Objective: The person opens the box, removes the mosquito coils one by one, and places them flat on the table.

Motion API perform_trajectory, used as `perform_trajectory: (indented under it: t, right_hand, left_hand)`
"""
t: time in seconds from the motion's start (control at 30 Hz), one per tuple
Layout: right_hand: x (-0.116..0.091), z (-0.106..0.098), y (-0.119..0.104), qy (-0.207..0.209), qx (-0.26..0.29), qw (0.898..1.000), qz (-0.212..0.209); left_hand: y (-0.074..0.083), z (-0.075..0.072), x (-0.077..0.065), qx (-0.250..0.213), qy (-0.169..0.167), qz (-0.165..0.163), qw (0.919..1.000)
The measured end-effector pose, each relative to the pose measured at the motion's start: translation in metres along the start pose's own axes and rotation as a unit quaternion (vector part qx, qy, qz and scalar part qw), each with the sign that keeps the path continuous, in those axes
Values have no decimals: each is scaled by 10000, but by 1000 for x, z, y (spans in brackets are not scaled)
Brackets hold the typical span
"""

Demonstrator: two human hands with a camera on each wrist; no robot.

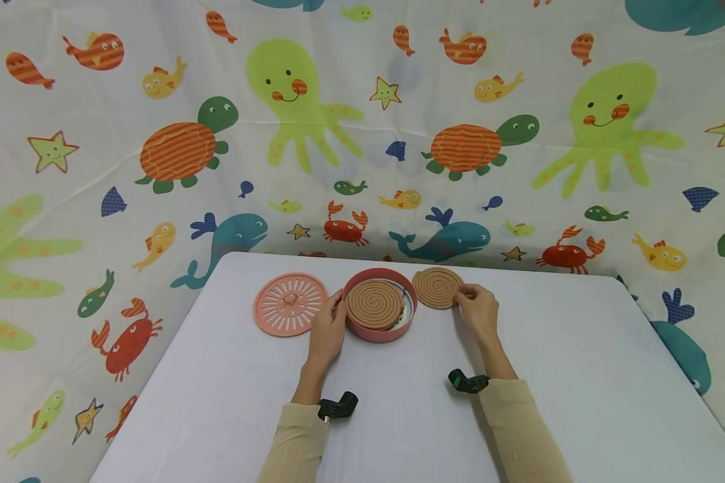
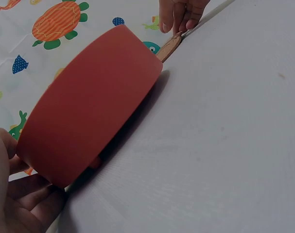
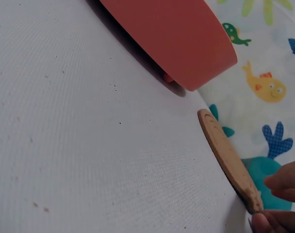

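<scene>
A round pinkish-red mosquito coil holder (image 1: 379,337) stands on the table, with a tan spiral mosquito coil (image 1: 374,305) lying in it. My left hand (image 1: 328,329) grips the holder's left side, its fingers at the wall and lower edge in the left wrist view. To the right of the holder is a second mosquito coil (image 1: 437,288). My right hand (image 1: 479,310) pinches that coil's right edge. In the right wrist view the coil (image 3: 227,155) appears nearly edge-on, low over the tabletop, partly overlapped by fingertips.
A slotted pink lid (image 1: 290,304) with a small central loop lies left of the holder, close to my left hand. The table (image 1: 399,416) has a white cover. Behind it hangs a sea-animal print cloth (image 1: 368,181).
</scene>
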State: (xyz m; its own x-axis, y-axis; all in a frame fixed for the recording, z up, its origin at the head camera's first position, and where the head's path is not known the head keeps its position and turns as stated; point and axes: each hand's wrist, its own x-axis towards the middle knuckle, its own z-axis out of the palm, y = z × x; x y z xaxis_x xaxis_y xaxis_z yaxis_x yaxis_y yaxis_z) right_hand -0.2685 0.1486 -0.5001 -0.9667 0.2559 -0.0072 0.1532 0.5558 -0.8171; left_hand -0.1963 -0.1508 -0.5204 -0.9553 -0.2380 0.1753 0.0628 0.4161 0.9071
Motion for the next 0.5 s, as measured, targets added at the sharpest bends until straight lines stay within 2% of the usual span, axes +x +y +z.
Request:
perform_trajectory:
  t: [0.5]
  right_hand:
    - [0,1,2,153,-201,9993,-258]
  left_hand:
    - [1,-1,0,-21,5,9,10000]
